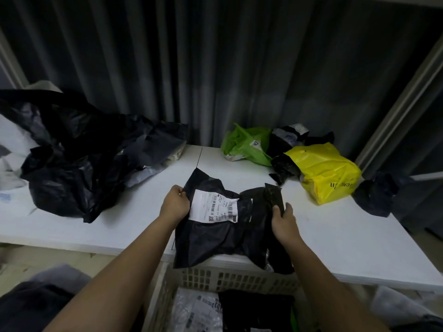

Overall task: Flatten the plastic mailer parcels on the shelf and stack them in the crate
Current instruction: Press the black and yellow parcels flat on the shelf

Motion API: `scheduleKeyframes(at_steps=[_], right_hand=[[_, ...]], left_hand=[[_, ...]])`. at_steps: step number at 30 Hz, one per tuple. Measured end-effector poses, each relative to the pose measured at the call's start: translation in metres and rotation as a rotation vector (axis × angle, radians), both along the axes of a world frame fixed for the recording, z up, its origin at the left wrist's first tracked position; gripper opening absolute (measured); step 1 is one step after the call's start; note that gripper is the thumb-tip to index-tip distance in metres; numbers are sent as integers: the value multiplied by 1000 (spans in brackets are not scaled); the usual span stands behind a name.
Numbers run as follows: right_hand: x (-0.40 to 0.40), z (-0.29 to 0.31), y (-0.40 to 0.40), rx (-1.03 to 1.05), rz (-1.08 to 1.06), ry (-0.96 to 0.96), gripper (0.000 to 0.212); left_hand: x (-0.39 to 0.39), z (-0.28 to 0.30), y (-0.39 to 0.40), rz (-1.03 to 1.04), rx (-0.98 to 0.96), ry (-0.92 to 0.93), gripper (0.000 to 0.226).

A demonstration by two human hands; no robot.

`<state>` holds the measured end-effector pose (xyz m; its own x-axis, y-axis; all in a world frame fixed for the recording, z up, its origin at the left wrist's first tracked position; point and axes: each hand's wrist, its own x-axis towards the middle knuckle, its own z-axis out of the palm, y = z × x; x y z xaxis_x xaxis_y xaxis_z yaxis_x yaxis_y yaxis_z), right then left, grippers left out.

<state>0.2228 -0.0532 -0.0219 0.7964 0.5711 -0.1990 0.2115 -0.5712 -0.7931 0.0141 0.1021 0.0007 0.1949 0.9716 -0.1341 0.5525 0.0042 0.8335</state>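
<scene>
A black plastic mailer (211, 238) with a white shipping label lies at the front edge of the white shelf (119, 226), its lower end hanging over the crate. My left hand (175, 204) grips its left edge beside the label. My right hand (284, 221) pinches its crumpled right flap. The white slotted crate (239, 279) stands below the shelf edge and holds a grey mailer (199, 312) and a black one (254, 310).
A heap of black and grey mailers (79, 159) fills the shelf's left side. At the back right lie a green parcel (247, 146), a yellow parcel (323, 173) and small black parcels (374, 195). Dark curtains hang behind.
</scene>
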Motion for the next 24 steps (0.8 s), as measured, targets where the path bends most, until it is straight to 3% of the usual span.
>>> scheduleKeyframes(at_steps=[3, 7, 12, 16, 19, 21, 24], right_hand=[[2, -6, 6, 95, -33, 91, 45], [11, -11, 13, 178, -166, 70, 18], [23, -11, 13, 194, -210, -34, 19], [31, -19, 17, 75, -129, -98, 23], [36, -25, 21, 7, -67, -153, 25], [39, -27, 25, -18, -34, -199, 28], [36, -23, 30, -57, -50, -330, 39]], left_hand=[[1, -4, 8, -4, 9, 40, 16], [2, -5, 19, 69, 43, 78, 19], [3, -10, 36, 146, 36, 85, 22], [14, -8, 32, 165, 20, 123, 28], [23, -7, 20, 128, 345, 316, 45], [32, -10, 10, -59, 630, 401, 46], [46, -5, -5, -297, 749, 539, 56]])
